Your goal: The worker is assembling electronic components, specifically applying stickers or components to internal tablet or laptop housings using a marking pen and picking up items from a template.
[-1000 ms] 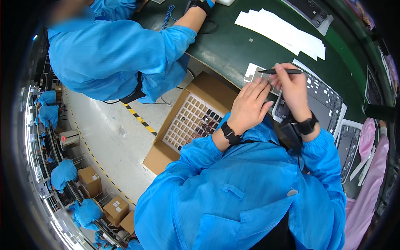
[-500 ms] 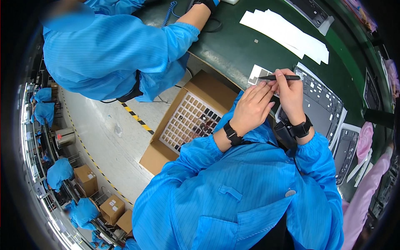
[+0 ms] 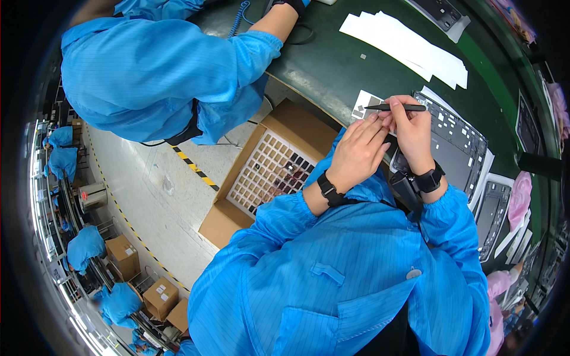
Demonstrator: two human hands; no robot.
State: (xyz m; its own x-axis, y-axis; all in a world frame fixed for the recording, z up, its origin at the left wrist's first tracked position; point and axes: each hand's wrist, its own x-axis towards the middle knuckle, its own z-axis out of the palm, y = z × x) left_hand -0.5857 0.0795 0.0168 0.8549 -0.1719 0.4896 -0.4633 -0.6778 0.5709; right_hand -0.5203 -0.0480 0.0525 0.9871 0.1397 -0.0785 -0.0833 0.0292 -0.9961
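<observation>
My right hand (image 3: 411,127) is closed around black pointed tweezers (image 3: 414,108), whose tips reach left over a small white sticker sheet (image 3: 361,101) with grey square patches. My left hand (image 3: 356,155) has its fingers close together over the near side of that sheet, which seems pinched between fingers and thumb; they hide part of it. Both hands nearly touch at the fingertips, at the bench's near edge. Beside my right hand lies a black laptop cover (image 3: 456,153) dotted with small white pieces.
White paper sheets (image 3: 404,47) lie on the green bench (image 3: 326,71). Another black panel (image 3: 494,216) sits at the right, near a pink cloth (image 3: 520,199). An open carton (image 3: 297,124) with a gridded tray (image 3: 270,172) stands at my left. A co-worker's blue sleeve (image 3: 252,56) extends over the bench.
The sticker sheet has shifted or tilted slightly, and more of its grey patches show. My hands have hardly moved. At the far right, a pink sleeve has moved away downward.
</observation>
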